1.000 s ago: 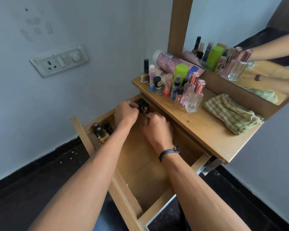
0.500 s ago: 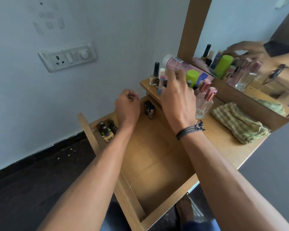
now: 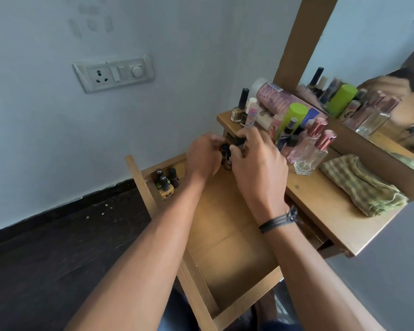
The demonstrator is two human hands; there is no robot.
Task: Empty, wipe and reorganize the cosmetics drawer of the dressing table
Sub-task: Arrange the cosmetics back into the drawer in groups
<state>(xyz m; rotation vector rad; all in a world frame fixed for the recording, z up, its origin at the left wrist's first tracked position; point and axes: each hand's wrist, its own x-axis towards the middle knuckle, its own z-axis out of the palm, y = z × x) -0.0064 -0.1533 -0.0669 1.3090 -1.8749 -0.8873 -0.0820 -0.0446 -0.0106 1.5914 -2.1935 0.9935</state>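
Since half a second earlier, the right hand (image 3: 258, 163) had come down from the bottles on the tabletop to the far corner of the drawer (image 3: 225, 247), meeting the left hand (image 3: 203, 156), which had stayed there. The dressing table (image 3: 320, 211) stood against the wall with its mirror (image 3: 368, 44) above, and the drawer was pulled wide out, its wooden floor mostly bare. On the tabletop lay a folded checked cloth (image 3: 359, 185), well apart from the hands, and beside it a crowd of cosmetics: a pink can (image 3: 280, 99) on its side, a green-capped bottle (image 3: 296, 113) and two glass perfume bottles (image 3: 311, 154) just beside the right hand. A cluster of nail polishes (image 3: 165, 181) stood in the drawer's left corner. The right fingers pinched a small bottle (image 3: 240, 143) with a black cap, held just over the dark bottles (image 3: 226, 158) standing in the far corner. The left fingers were curled against those bottles (whether they actually gripped one, I could not tell).
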